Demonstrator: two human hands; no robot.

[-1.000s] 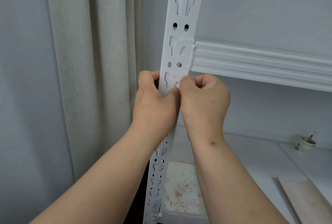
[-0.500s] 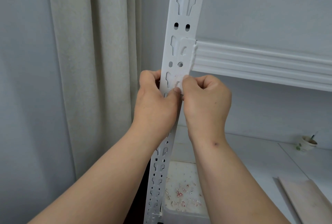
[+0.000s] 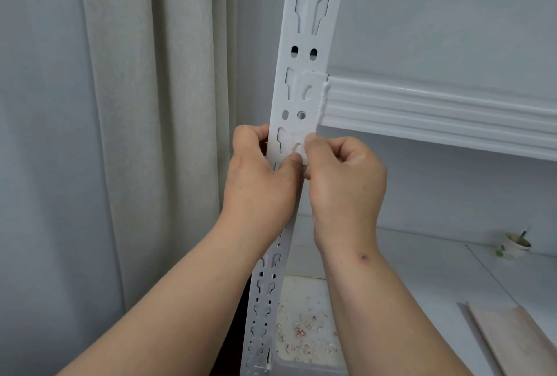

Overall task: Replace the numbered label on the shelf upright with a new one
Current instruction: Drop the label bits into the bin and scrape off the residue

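A white slotted shelf upright (image 3: 310, 43) runs from the top of the view down to the bottom. My left hand (image 3: 259, 176) grips the upright from its left edge, thumb pressed on the front face. My right hand (image 3: 343, 179) has its fingers curled and pinches at a pale, faintly pinkish label patch (image 3: 297, 141) stuck on the upright just below the shelf beam. The patch is mostly covered by my fingertips; no number is readable on it.
A white ribbed shelf beam (image 3: 437, 113) joins the upright at the right. Below lie a white tray (image 3: 304, 330) sprinkled with small red and white paper scraps, a paper cup (image 3: 515, 244) with a stick in it, and a pale board (image 3: 518, 342). A curtain (image 3: 150, 104) hangs at the left.
Both hands stay at the same spot on the upright; the view has shifted slightly and my fingertips work at the label patch with barely any movement.
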